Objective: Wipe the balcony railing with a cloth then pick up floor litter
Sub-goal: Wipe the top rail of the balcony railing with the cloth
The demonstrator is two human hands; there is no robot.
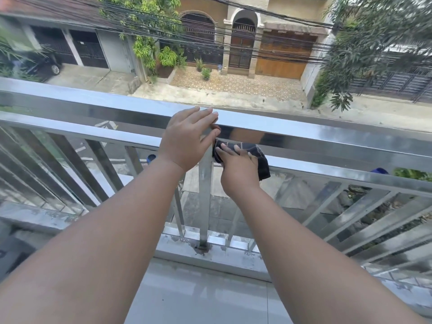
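Two bare forearms fill the lower frame of my head view, reaching out over the pale balcony floor point(201, 298) toward the steel railing point(304, 136). My left hand point(187, 139) lies flat and open against the top rail, fingers spread and curling over its upper edge, gripping nothing. My right hand point(238, 167) sits just beside and below it, fingers pressed closed onto a dark checked cloth point(254, 155), pinning it to the lower face of the rail right where an upright post point(205, 202) meets it. Part of the cloth hangs free to the right of the hand.

Slanted steel bars point(346, 213) run down either side of the post to the bottom rail point(222, 258), which shows grime around the post's foot. No litter is clear to me on the visible floor.

Beyond the railing, a bundle of black overhead cables point(233, 40) cuts across the scene. Across the street point(233, 94) stand a wooden gate point(282, 57), arched doorways and leafy trees point(374, 43); a dark car point(44, 64) is parked at far left.
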